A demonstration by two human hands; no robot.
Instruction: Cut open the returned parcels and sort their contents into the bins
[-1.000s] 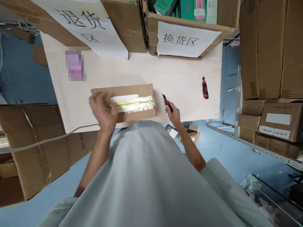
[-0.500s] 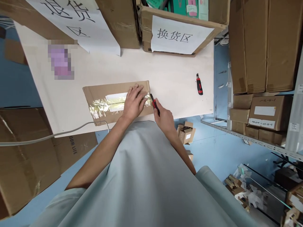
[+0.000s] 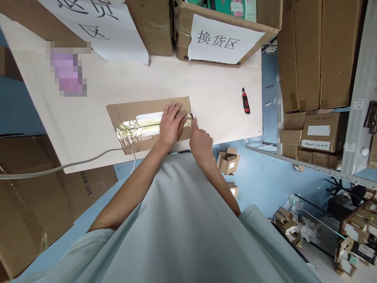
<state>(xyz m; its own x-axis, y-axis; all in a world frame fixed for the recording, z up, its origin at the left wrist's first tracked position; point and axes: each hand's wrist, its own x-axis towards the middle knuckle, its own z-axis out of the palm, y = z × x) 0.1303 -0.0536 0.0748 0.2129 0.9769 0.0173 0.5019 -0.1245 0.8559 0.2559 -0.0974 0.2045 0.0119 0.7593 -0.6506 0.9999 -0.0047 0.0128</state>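
Note:
A flat cardboard box [image 3: 132,108] lies on the white table, with clear tape and white labels across its top. My left hand [image 3: 171,124] rests flat on the box near its right end, fingers stretched out. At that end my right hand [image 3: 202,141] is closed round a utility knife [image 3: 192,116], its index finger pointing forward along the tool. Only the knife's dark tip shows, touching the taped right edge; the rest is hidden by my hand. A second utility knife [image 3: 246,101], red and black, lies apart on the right of the table.
At the table's back stand large cartons with paper signs; the open right carton [image 3: 184,41] holds green packages. A blurred purple item [image 3: 67,74] lies at left. A grey cable [image 3: 88,159] crosses the front left edge. Shelving with boxes [image 3: 324,131] stands at right.
My right hand has turned and brought the knife tip against the box's right edge, hiding the red handle. My left hand stays on the box. The whole view has shifted slightly.

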